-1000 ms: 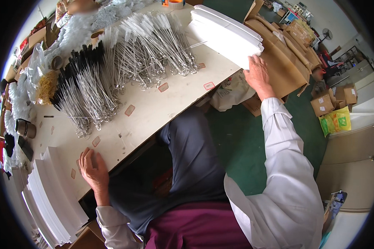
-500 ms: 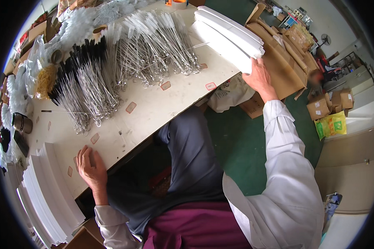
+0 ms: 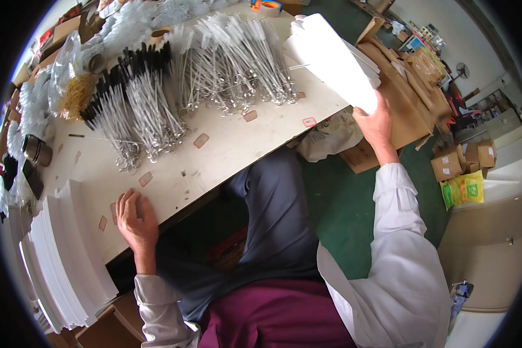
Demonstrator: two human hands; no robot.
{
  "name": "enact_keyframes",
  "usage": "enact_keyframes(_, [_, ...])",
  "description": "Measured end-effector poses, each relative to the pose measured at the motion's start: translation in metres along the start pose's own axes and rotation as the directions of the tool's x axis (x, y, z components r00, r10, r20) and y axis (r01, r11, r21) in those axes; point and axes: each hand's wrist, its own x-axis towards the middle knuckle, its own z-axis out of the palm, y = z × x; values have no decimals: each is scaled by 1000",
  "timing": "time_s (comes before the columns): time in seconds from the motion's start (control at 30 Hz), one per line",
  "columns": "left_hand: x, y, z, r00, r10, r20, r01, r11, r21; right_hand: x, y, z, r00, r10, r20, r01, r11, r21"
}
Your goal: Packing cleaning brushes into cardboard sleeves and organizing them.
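Note:
My right hand [image 3: 377, 126] grips the near corner of a white folded sheet [image 3: 336, 64], thumb on one side and fingers on the other. That sheet tilts above a fanned pile of similar white sheets [image 3: 300, 51] at the table's right end. My left hand [image 3: 137, 223] rests on the near left edge of the table [image 3: 214, 168], fingers loosely bent and holding nothing. Between the hands, farther back, lie many wire-handled brushes with looped ends, some with black bristles [image 3: 136, 66] and others with pale bristles [image 3: 238, 40]. A single black-tipped brush [image 3: 101, 137] lies apart at their left.
A tall stack of white sheets [image 3: 69, 249] stands left of my left hand. Behind it are a dark cup [image 3: 36, 149] and a bag with yellow ties [image 3: 72, 95]. Tape rolls [image 3: 269, 8] sit at the far edge. Cardboard boxes [image 3: 406, 98] flank the table's right end.
My right hand has lifted a sheet's near end from the pile and drawn it slightly right and nearer. The left hand stays on the table edge while the whole view has shifted a little.

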Motion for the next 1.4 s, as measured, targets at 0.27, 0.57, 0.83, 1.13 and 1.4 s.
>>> enact_keyframes(0.27, [5, 68, -30, 966, 253, 59, -240, 956, -172, -64, -122, -42, 887, -305, 347, 29, 786, 618])
enact_keyframes(0.57, [20, 123, -40, 844, 433, 318, -404, 902, -154, -100, -217, -32, 533, -783, 322, 319, 538, 780])
enact_keyframes(0.83, [24, 115, -36, 811, 417, 412, -393, 908, -146, -106, -228, -22, 572, -795, 203, 495, 531, 688])
enact_keyframes(1.13, [9, 106, -16, 842, 354, 408, -398, 917, 26, -150, -228, -3, 785, -552, 283, 316, 748, 583])
enact_keyframes(1.4, [4, 97, -14, 816, 427, 391, -492, 867, 82, -172, -237, 13, 735, -283, 616, -392, 565, 727])
